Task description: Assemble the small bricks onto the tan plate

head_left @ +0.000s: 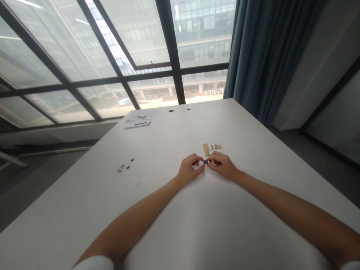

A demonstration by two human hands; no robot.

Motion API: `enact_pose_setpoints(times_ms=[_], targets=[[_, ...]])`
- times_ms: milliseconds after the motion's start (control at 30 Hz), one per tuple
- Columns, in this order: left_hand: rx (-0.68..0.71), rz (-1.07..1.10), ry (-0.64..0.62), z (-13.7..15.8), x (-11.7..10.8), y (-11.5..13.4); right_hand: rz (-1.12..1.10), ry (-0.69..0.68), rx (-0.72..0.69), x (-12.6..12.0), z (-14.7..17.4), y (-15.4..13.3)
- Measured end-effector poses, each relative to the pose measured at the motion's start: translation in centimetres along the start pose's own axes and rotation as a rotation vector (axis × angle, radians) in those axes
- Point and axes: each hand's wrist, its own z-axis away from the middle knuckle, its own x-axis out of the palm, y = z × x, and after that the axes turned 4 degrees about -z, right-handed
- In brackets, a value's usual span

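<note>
"Charcoal-grey, small, blocky piece (205, 162): where is it?"

"Between the left hand (189, 169) and right hand (225, 165), each pinching one end, just nearer than the flat tan-and-grey L-shaped pattern of small pieces (206, 146)."

"Which step?"

"Probably adjusting it by fingertip; the next move calls for light, even pressure."

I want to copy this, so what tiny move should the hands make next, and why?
Maybe move the small dark piece toward the yellow-and-grey pieces, because the left hand and right hand both pinch it, close to those pieces.
</note>
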Motion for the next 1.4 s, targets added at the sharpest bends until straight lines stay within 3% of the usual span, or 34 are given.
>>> enact_pose_setpoints(times_ms=[600,867,967,1133,1400], targets=[[-0.017,0.001,0.008,0.0,0.2,-0.3,0.032,0.04,-0.016,-0.3,-0.1,0.7],[-0.056,0.023,0.046,0.2,0.2,-0.4,0.263,0.314,0.247,-2.6,-0.7,3.8],[-0.057,0.024,0.053,0.2,0.3,-0.2,0.363,0.267,0.376,-2.9,-0.7,4.0],[-0.063,0.012,0.055,0.1,0.3,0.0,0.513,0.074,0.526,-2.6,-0.7,3.7],[-0.047,0.009,0.061,0.0,0.4,0.2,0.61,0.021,0.596,-2.2,-0.8,3.5]])
